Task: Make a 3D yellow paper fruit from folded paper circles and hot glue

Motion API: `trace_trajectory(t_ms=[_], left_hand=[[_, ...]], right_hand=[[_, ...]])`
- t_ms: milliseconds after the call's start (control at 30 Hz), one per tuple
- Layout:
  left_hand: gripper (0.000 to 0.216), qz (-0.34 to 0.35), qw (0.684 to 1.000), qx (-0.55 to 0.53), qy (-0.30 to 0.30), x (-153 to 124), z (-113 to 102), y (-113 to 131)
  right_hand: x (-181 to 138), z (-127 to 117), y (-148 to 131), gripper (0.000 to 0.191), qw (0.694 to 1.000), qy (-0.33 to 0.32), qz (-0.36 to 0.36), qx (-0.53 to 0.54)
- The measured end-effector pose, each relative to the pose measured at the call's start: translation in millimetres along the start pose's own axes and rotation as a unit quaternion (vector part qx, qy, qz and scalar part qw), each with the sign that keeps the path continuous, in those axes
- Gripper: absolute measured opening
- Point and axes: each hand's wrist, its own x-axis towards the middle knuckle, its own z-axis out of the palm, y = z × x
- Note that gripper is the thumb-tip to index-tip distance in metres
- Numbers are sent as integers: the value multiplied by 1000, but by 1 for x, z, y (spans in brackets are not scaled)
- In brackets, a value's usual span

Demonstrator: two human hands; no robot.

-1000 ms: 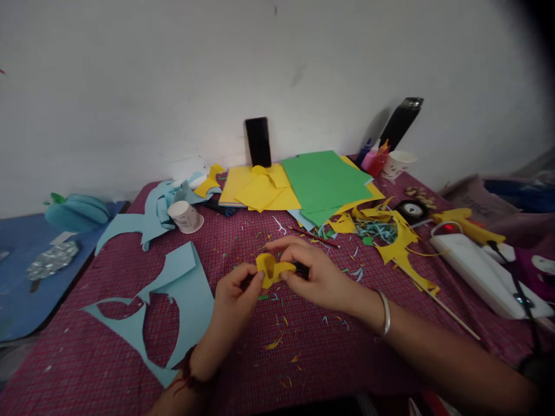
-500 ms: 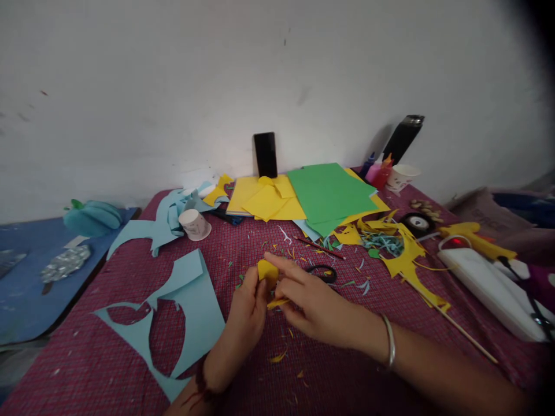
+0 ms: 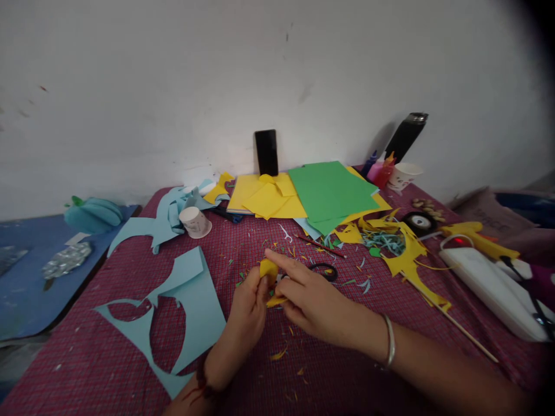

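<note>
Between my two hands is a small piece of yellow paper [image 3: 269, 269], curved at the top. My left hand [image 3: 248, 303] pinches it from the left side, thumb and fingers closed. My right hand [image 3: 306, 297] meets it from the right, index finger stretched along its upper edge and the other fingers curled; a lower yellow part shows under these fingers. Just behind my right hand lies a pair of scissors [image 3: 326, 271], with a black handle loop showing and the rest mostly hidden. A cut light-blue sheet [image 3: 202, 315] with curved holes lies left of my left hand.
Yellow sheets [image 3: 273, 202] and green sheets [image 3: 333, 193] lie at the back, near a phone [image 3: 266, 152] leaning on the wall. A paper cup [image 3: 195, 222] stands left. Yellow scraps [image 3: 405, 251], a glue gun [image 3: 481, 240] and a white power strip [image 3: 494, 294] are right. A pencil [image 3: 323, 247] lies mid-table.
My hands stay nearly in place around the yellow paper, with only a slight shift of the fingers. The whole view has moved a little.
</note>
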Motion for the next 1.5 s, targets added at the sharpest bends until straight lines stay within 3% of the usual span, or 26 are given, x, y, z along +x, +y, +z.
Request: trace_trajectory(t_ms=[367, 533, 600, 633, 700, 767, 1233, 1500], left_hand=[[30, 2, 1000, -2, -8, -1, -1, 1], [34, -13, 1000, -2, -16, 0, -3, 6], [37, -32, 999, -8, -23, 0, -3, 9], [39, -46, 998, -14, -31, 0, -2, 11], [42, -72, 996, -29, -53, 0, -1, 14], [44, -90, 993, -43, -70, -1, 0, 16], [36, -156, 973, -136, -106, 2, 1, 10], [18, -138, 982, -124, -45, 7, -7, 12]], right_hand=[[-1, 0, -1, 14, 999, -3, -16, -43], [-1, 1, 0, 16, 998, 40, 16, 55], [0, 2, 3, 12, 972, 94, 90, 194], [1, 3, 6, 10, 944, 111, 135, 278], [4, 5, 11, 4, 880, 114, 207, 412], [6, 8, 17, 5, 847, 96, 241, 464], [8, 18, 24, 9, 850, 68, 315, 417], [8, 25, 33, 11, 858, 77, 307, 405]])
